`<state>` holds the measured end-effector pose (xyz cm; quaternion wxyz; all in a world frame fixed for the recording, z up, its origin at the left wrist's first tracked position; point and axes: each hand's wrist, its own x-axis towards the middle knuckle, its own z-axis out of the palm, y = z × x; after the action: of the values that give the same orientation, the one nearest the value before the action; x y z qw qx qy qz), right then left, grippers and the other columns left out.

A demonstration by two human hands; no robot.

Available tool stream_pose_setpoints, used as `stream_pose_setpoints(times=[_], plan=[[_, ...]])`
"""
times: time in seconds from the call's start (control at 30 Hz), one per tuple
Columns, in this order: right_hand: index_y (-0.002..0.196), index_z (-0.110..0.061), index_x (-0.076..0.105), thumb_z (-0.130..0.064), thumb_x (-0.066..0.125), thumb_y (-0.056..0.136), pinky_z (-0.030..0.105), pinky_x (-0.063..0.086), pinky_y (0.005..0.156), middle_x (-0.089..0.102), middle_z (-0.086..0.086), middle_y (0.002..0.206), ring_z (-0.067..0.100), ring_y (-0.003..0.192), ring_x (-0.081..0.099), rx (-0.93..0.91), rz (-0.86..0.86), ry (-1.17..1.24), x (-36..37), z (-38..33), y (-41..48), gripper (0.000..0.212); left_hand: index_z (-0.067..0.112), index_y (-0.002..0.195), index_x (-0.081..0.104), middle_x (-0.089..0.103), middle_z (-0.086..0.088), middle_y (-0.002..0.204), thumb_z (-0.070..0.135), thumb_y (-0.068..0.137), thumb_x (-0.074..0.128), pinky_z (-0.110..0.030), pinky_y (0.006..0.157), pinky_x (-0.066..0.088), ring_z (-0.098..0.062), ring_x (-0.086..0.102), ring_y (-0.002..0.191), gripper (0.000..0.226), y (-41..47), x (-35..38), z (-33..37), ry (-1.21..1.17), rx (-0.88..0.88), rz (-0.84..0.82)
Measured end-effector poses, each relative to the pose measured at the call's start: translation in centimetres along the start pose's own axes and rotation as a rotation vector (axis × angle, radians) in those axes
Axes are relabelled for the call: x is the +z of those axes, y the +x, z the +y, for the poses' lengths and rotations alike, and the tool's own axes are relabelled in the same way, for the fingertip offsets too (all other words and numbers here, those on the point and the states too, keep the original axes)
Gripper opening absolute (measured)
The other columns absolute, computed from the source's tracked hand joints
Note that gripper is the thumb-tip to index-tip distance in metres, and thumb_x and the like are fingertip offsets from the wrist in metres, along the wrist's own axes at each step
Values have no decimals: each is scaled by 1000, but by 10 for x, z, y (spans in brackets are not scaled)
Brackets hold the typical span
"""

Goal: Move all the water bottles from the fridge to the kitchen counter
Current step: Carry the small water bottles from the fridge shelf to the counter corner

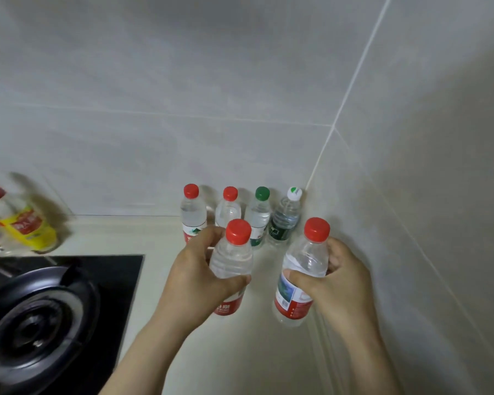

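My left hand (196,276) grips a clear red-capped water bottle (232,256) around its middle, its base low over the cream kitchen counter (240,352). My right hand (338,276) grips a second red-capped water bottle (305,260) with a red and blue label, standing upright near the right wall. Behind them several bottles stand in a row against the tiled back wall: two with red caps (193,209) (229,206), one with a green cap (259,212), and one with a white cap and dark label (287,216) in the corner.
A black gas hob (35,317) with a round burner fills the lower left. A yellow-labelled oil bottle (20,223) stands beyond it at the left. Tiled walls close the counter at the back and the right.
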<state>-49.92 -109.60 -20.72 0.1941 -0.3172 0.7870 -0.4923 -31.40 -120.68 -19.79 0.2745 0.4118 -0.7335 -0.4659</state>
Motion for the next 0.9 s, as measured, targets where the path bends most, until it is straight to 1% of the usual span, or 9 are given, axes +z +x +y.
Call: stream_pose_setpoints(times=[0.1,0.2,0.27,0.47,0.6,0.67,0.73,0.83,0.9], plan=[[98,-35,64,-18,89,56,39,59,77,72,-15,92,7,83,70,34,-14,-22,10,15,10,51,39,101,56,69,15,85,12,60,87,-5,63,47,4,64,80,58,8,6,-13,-8,-34,-12],[99,-33,63,-21,87,56,42,59,77,72,-13,93,10,84,70,57,-21,-44,18,29,20,51,43,99,55,67,24,89,13,61,86,-7,64,49,3,65,80,57,14,11,-22,-1,-50,-21],[98,-33,63,-28,85,52,44,59,76,72,-11,92,12,83,70,63,-22,-59,23,36,27,52,41,100,56,66,25,89,14,62,86,-6,63,48,3,64,80,56,19,13,-29,-4,-71,-21],[98,-29,63,-43,78,44,44,58,74,72,-9,89,15,81,69,37,5,-123,37,57,50,58,38,102,55,67,13,85,20,60,87,-15,64,51,-2,65,77,55,29,22,-48,30,-122,-9],[98,-27,62,-42,79,45,46,58,73,71,-6,89,18,81,69,26,24,-111,43,68,64,57,37,103,55,65,19,87,20,58,88,-12,63,50,-2,64,79,58,32,27,-56,31,-148,-11],[97,-29,62,-38,80,48,46,57,74,71,-6,88,18,81,69,27,35,-107,45,70,71,54,38,103,55,65,18,87,20,58,87,-12,61,49,-2,64,77,58,34,28,-57,29,-157,-15],[96,-30,60,-34,81,50,46,57,74,70,-7,87,18,81,68,20,54,-105,47,73,77,51,36,100,55,65,16,87,17,60,87,-15,58,49,-6,64,72,55,36,30,-57,28,-154,-21],[99,-28,58,-33,83,50,47,56,76,70,-6,90,20,83,68,0,69,-102,51,76,86,56,35,98,55,64,17,88,13,62,85,-19,57,49,-10,64,70,53,39,33,-56,22,-160,-32],[104,-27,57,-34,84,50,47,57,77,70,-5,93,21,85,68,-2,73,-96,53,81,92,60,36,98,55,64,19,89,14,61,86,-16,59,49,-7,64,73,53,41,35,-58,16,-171,-28]])
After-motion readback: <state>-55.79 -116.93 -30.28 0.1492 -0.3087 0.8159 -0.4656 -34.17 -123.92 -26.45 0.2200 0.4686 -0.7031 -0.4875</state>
